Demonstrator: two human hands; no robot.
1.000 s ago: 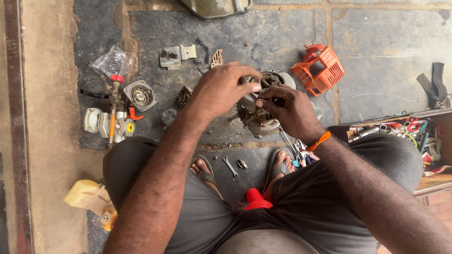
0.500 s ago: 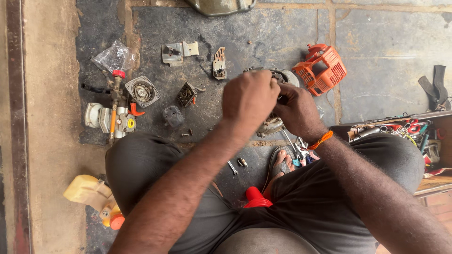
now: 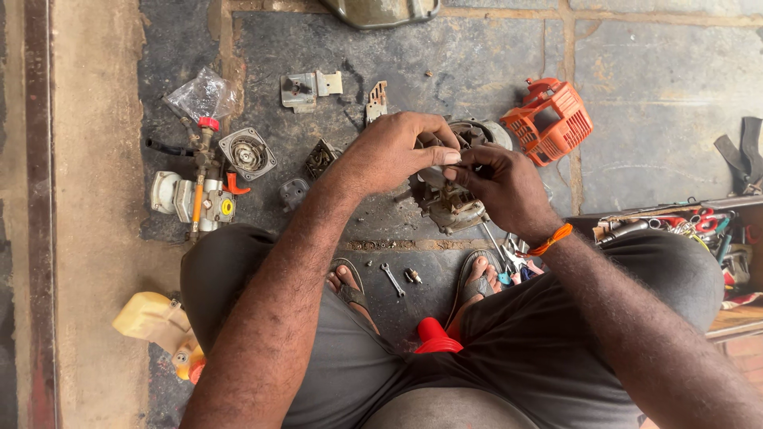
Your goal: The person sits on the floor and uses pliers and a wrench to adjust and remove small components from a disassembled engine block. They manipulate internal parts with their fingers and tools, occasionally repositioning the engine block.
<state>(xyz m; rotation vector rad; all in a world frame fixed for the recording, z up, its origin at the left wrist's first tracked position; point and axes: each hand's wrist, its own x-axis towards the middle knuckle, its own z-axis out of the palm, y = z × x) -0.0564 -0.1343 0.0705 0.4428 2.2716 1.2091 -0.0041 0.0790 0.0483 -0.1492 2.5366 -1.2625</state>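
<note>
A grimy grey small engine block (image 3: 451, 200) rests on the dark stone floor in front of my feet. My left hand (image 3: 395, 151) lies over its top left side, fingers curled around the upper part. Against it from the right comes my right hand (image 3: 501, 187), with an orange band on the wrist, fingertips pinched at a small part on the engine's top; what they pinch is hidden. The thumbs and fingertips of both hands meet above the engine.
Loose parts lie around: an orange plastic cover (image 3: 552, 119), a round recoil part (image 3: 247, 152), a carburettor piece (image 3: 320, 159), metal brackets (image 3: 310, 87), a plastic bag (image 3: 203, 94). A small spanner (image 3: 392, 280) lies between my sandalled feet. A tool box (image 3: 683, 226) stands right, a yellow tank (image 3: 155, 324) lower left.
My left hand has shifted a little left and lower over the engine, uncovering its right side. My right hand has stayed on the engine's right side with fingers pinching at the top.
</note>
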